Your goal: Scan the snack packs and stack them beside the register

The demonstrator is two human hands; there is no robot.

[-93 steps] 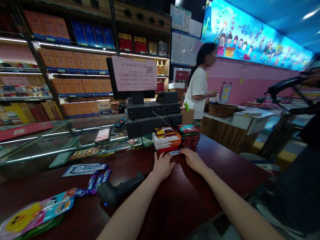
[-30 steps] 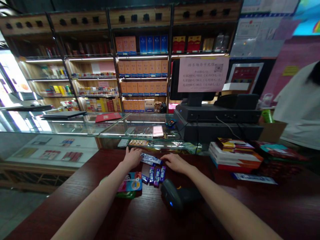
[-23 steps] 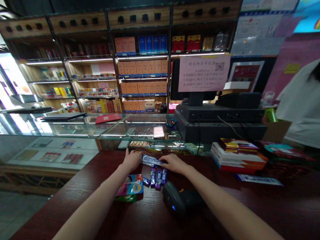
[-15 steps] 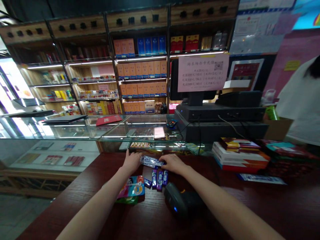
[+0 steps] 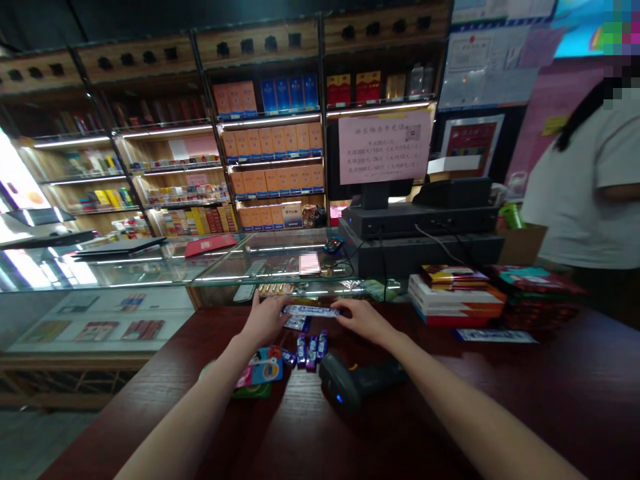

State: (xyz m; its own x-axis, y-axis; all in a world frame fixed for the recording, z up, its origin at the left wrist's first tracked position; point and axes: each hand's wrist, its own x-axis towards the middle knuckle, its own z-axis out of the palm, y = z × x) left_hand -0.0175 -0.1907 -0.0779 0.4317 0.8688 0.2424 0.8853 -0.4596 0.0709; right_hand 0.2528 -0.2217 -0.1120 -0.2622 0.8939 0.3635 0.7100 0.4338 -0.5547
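A long blue-and-white wrapped strip (image 5: 314,311) stretches level between my two hands above the dark wooden counter. My left hand (image 5: 266,319) pinches its left end, thumb raised. At the other end, the fingers of my right hand (image 5: 367,321) close on the strip. Just below it lies a second blue-and-white packet (image 5: 299,324), partly covered near my left fingers. Several small purple-wrapped sweets (image 5: 311,352) sit in a loose row closer to me. Beside my left forearm is a colourful flat packet (image 5: 267,367), partly hidden by the arm.
A black barcode scanner (image 5: 345,383) lies near my right forearm. To the right are stacked boxes (image 5: 450,300) and another blue-and-white strip (image 5: 495,336). A glass display case (image 5: 270,250) and a monitor base (image 5: 370,223) stand beyond. A person in white (image 5: 575,193) stands at the right.
The strip, earlier slanted over the other packet, is now level and apart from it. My right hand has shifted right. The view has turned, showing more of the person.
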